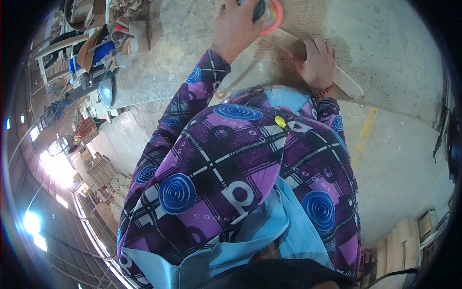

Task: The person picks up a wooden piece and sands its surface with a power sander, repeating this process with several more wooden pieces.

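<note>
My left hand (237, 28) is closed around a dark tool (260, 9) with a round orange-red rim (277, 17), partly cut off by the top of the view. The rim is close to one end of a pale wooden strip (349, 84), which lies slantwise along the near edge of the worktable. Bent over the middle of that strip, my right hand (318, 62) grips it, the thumb on the side toward the tool. A red beaded bracelet circles the right wrist. The tool's underside is hidden.
The worn worktable (183, 58) spreads beyond my body. Wooden parts, a blue item (103, 50) and other clutter lie at its left end, near a grey rounded metal piece (107, 90). Stacked wood (402, 243) stands at the lower right, and a dark cable (439, 137) hangs at right.
</note>
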Available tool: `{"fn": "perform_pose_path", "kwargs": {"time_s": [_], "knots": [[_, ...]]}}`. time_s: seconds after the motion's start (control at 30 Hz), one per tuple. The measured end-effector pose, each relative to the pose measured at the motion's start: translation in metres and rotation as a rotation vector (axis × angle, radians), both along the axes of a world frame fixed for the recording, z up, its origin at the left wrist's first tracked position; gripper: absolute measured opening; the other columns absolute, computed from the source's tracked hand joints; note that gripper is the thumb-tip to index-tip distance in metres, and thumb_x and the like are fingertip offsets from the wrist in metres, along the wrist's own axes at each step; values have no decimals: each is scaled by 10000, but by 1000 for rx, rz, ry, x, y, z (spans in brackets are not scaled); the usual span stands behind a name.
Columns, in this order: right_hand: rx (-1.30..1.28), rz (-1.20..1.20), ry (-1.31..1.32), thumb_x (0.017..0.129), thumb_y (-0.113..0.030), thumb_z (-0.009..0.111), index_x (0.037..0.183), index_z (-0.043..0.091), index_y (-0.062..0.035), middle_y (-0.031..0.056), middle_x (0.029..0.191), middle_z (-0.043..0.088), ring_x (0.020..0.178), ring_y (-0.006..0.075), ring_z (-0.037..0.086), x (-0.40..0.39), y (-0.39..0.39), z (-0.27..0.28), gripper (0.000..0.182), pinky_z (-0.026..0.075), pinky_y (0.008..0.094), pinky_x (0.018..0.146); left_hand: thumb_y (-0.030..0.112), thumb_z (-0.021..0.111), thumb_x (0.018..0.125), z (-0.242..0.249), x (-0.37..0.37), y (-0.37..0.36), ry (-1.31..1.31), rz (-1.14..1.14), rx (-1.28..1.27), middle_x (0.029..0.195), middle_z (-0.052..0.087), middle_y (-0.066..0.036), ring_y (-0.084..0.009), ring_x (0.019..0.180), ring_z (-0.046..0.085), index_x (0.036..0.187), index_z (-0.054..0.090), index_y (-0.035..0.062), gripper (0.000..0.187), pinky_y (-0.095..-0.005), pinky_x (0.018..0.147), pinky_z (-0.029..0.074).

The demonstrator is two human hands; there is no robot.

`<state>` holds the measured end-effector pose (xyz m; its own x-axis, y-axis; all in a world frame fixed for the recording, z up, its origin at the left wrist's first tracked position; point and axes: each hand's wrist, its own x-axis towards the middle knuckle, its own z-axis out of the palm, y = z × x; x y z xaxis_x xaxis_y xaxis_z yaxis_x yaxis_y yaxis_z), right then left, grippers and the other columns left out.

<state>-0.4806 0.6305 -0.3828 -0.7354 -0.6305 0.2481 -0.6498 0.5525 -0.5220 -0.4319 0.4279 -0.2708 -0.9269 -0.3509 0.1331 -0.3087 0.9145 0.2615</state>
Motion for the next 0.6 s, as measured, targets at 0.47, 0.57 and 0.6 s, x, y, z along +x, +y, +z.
{"fn": "perform_pose_path", "kwargs": {"time_s": [0.47,0.57,0.6], "knots": [[4,0,17,763,-374,788,1139,672,-107,76,1129,560,1111,312,529,-2,-2,-4,475,421,484,961,152,725,810,-7,-1,-7,41,-33,-12,1262,499,-212,-436,1067,615,1353,533,194,577,-490,845,561],[1,-1,32,766,-379,790,1140,673,-107,73,1124,558,1108,310,530,-4,-3,-6,477,419,483,963,143,724,805,-4,-1,-1,-17,-29,-17,1277,490,-208,-441,1088,604,1363,523,199,595,-492,846,560],[5,1,27,766,-381,790,1141,673,-107,72,1120,557,1108,308,530,-4,-2,-5,480,419,482,964,143,726,804,1,-1,6,-60,-29,-12,1280,487,-207,-442,1094,600,1367,520,200,602,-493,846,559]]}}
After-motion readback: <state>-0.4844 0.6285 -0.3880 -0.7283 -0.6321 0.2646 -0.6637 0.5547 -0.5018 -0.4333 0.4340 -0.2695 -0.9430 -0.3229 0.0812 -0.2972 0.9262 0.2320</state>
